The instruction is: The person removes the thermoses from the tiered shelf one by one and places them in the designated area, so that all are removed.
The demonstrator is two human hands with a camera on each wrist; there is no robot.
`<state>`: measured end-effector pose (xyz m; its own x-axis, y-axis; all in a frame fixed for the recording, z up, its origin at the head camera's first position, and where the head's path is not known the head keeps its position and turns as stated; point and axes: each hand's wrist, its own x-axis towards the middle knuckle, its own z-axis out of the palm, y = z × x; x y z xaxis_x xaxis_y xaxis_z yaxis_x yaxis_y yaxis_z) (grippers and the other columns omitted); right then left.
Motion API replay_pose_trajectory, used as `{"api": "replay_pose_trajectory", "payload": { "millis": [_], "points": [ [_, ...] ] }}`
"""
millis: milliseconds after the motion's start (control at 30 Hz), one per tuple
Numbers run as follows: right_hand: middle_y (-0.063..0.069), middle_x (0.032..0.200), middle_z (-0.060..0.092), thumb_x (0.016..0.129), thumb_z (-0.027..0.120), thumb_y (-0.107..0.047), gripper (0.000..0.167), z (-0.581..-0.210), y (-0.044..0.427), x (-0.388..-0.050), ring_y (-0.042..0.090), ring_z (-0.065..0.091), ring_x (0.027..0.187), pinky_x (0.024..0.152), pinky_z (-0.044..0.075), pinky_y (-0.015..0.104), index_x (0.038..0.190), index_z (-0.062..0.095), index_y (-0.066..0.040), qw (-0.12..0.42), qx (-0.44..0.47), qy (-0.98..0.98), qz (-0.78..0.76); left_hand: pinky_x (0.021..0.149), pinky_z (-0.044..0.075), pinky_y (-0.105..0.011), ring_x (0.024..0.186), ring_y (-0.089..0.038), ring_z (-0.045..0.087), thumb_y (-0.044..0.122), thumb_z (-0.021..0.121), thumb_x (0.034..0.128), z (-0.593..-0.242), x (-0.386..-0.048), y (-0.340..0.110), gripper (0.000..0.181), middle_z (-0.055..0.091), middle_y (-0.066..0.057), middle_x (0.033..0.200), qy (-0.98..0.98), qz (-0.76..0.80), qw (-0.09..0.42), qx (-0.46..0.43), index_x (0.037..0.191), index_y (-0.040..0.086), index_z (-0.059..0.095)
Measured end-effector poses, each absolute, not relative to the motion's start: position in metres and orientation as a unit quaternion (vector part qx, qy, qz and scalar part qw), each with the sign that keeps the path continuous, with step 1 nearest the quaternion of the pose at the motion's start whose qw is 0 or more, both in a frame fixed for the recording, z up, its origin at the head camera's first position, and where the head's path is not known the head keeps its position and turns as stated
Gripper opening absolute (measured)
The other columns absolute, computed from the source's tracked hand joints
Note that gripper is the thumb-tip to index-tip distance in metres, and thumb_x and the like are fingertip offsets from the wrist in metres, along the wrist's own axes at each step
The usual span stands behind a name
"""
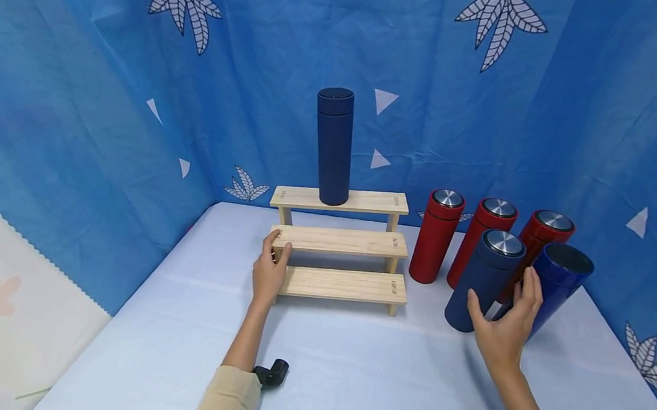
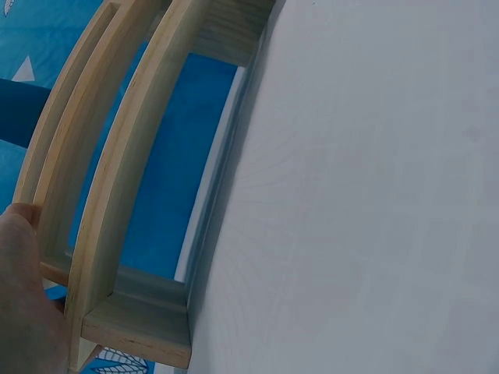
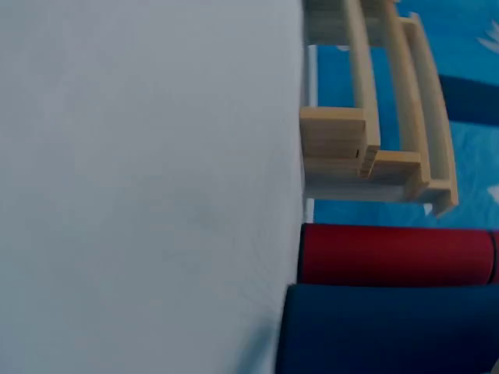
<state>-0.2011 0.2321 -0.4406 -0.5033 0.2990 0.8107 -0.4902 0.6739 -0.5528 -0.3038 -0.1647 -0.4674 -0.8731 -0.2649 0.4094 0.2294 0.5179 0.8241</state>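
Note:
A three-tier wooden display stand (image 1: 345, 284) stands at the middle of the table. My left hand (image 1: 268, 278) grips the left end of its middle step, and part of that hand (image 2: 30, 288) shows at the edge in the left wrist view. One navy thermos bottle (image 1: 333, 147) stands upright on the top step. To the right, my right hand (image 1: 507, 328) is spread at a matte blue thermos (image 1: 480, 283) with a silver lid; the thumb is in front of it. The other fingers overlap a glossy blue thermos (image 1: 563, 271). Whether they touch either is unclear.
Three red thermoses, a left one (image 1: 435, 240), a middle one (image 1: 481, 234) and a right one (image 1: 544, 233), stand behind the blue pair. A white cloth (image 1: 361, 370) covers the table. Blue curtains (image 1: 244, 93) hang behind and at the sides.

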Motion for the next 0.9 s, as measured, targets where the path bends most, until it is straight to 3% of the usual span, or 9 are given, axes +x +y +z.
{"api": "replay_pose_trajectory", "payload": {
  "millis": [133,300,500,600,767,900],
  "points": [
    [0.019,0.144,0.024,0.079,0.066,-0.034,0.073,-0.413,0.214,-0.198,0.031,0.021,0.132,0.104,0.027,0.041,0.131,0.033,0.005,0.559,0.102,-0.731,0.377,0.071,0.047,-0.044,0.086,-0.03,0.059,0.052,0.047,0.0914,-0.467,-0.303,-0.164,0.056,0.061,-0.019,0.107,-0.833,-0.492,0.252,0.011,0.14,0.025,0.037],
    [0.02,0.138,0.033,0.079,0.066,-0.029,0.063,-0.382,0.187,-0.203,0.033,0.029,0.128,0.103,0.029,0.043,0.125,0.041,0.005,0.573,0.14,-0.706,0.392,0.069,0.046,-0.045,0.085,-0.03,0.059,0.052,0.046,0.0919,-0.467,-0.303,-0.164,0.056,0.06,-0.02,0.107,-0.833,-0.487,0.263,0.012,0.139,0.024,0.038],
    [0.019,0.134,0.041,0.074,0.068,-0.011,0.058,-0.363,0.153,-0.221,0.028,0.035,0.125,0.098,0.037,0.035,0.127,0.047,-0.001,0.522,0.199,-0.734,0.386,0.069,0.047,-0.045,0.085,-0.032,0.059,0.051,0.046,0.0922,-0.467,-0.303,-0.163,0.055,0.06,-0.022,0.109,-0.831,-0.486,0.272,0.008,0.139,0.023,0.04],
    [0.018,0.134,0.041,0.073,0.071,-0.005,0.06,-0.357,0.137,-0.236,0.026,0.036,0.125,0.097,0.039,0.036,0.127,0.047,-0.001,0.483,0.235,-0.749,0.387,0.072,0.047,-0.045,0.089,-0.031,0.059,0.053,0.047,0.0915,-0.466,-0.303,-0.164,0.056,0.06,-0.02,0.112,-0.832,-0.493,0.255,0.014,0.139,0.025,0.038],
    [0.015,0.134,0.04,0.075,0.073,-0.007,0.062,-0.339,0.109,-0.263,0.026,0.034,0.126,0.097,0.035,0.046,0.13,0.045,-0.002,0.424,0.27,-0.765,0.403,0.072,0.047,-0.044,0.086,-0.029,0.059,0.053,0.047,0.0912,-0.466,-0.304,-0.166,0.056,0.06,-0.018,0.109,-0.834,-0.494,0.246,0.017,0.139,0.025,0.038],
    [0.015,0.134,0.039,0.078,0.072,-0.011,0.062,-0.323,0.088,-0.283,0.023,0.033,0.126,0.097,0.035,0.044,0.132,0.042,-0.004,0.391,0.283,-0.77,0.418,0.073,0.047,-0.044,0.088,-0.03,0.059,0.053,0.047,0.0909,-0.466,-0.304,-0.166,0.056,0.06,-0.019,0.109,-0.833,-0.495,0.248,0.014,0.139,0.025,0.038]
  ]
}}
